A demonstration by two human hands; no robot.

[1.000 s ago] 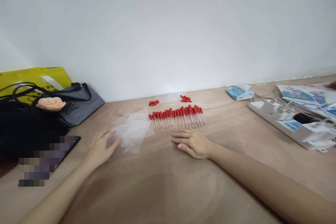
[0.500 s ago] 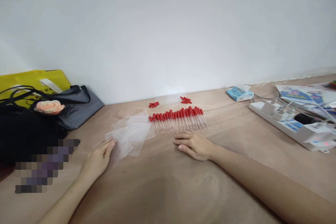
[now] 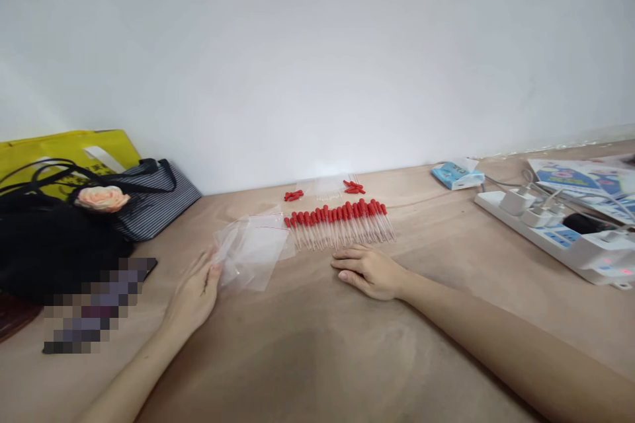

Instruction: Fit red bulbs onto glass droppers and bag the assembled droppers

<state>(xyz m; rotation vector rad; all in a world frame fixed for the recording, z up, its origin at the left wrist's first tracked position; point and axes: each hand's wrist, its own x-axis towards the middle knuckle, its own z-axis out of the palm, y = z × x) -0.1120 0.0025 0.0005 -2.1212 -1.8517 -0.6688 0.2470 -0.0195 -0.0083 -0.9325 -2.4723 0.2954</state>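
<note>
My left hand [image 3: 197, 287] rests at the left edge of a loose stack of clear zip bags [image 3: 253, 251], its fingertips against them. The fingers lie stretched out and nothing is gripped. My right hand [image 3: 370, 269] lies palm down on the table with its fingers extended and holds nothing. Just beyond it is a row of clear droppers with red rubber bulbs [image 3: 340, 221], tips toward me. Behind the row are two small piles of loose red bulbs, one on the left [image 3: 294, 195] and one on the right [image 3: 354, 187], with clear plastic [image 3: 325, 186] between them.
At the left stand a yellow bag [image 3: 116, 145], a striped bag [image 3: 159, 201] with a fabric rose [image 3: 102, 199], black cloth [image 3: 59, 251] and a pixelated flat object [image 3: 104, 307]. A blue tissue pack [image 3: 456, 175] and white power strip [image 3: 520, 218] lie at right.
My left hand has moved slightly right and pushed the bags' left edge inward, bunching them more closely. My right hand keeps its place by the droppers. The view has shifted a little.
</note>
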